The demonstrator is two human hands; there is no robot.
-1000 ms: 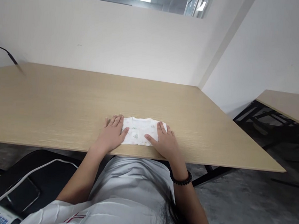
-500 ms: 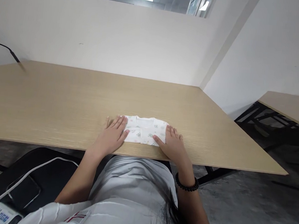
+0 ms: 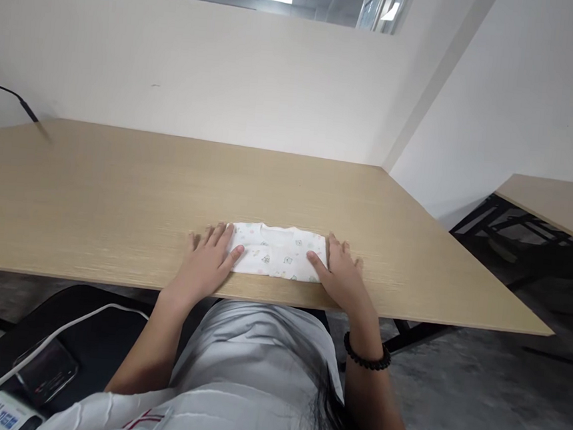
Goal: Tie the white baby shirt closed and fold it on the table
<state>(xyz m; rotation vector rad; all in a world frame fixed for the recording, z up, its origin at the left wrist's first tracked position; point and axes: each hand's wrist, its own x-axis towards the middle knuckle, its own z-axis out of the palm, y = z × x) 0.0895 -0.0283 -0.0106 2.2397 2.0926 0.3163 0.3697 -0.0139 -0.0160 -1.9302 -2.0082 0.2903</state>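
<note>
While left hand [image 3: 205,263] and right hand [image 3: 345,278] lie with fingers spread and nothing gripped, each thumb sits over one end of the folded white garment [image 3: 277,258], just in from the near edge of the counter [image 3: 269,183]. It looks light, soft and limp, not fragile, so layers probably shift or crease if only the top one is dragged. Best hold is likely both short ends, all layers pinched; far neckline edge [image 3: 278,228] looks easier to distort.

A white cable [image 3: 113,305] crosses a phone [image 3: 54,375] on the black chair [image 3: 105,343] at lower left. Far right, another table [image 3: 563,204] stands beside the wall [image 3: 532,96].
</note>
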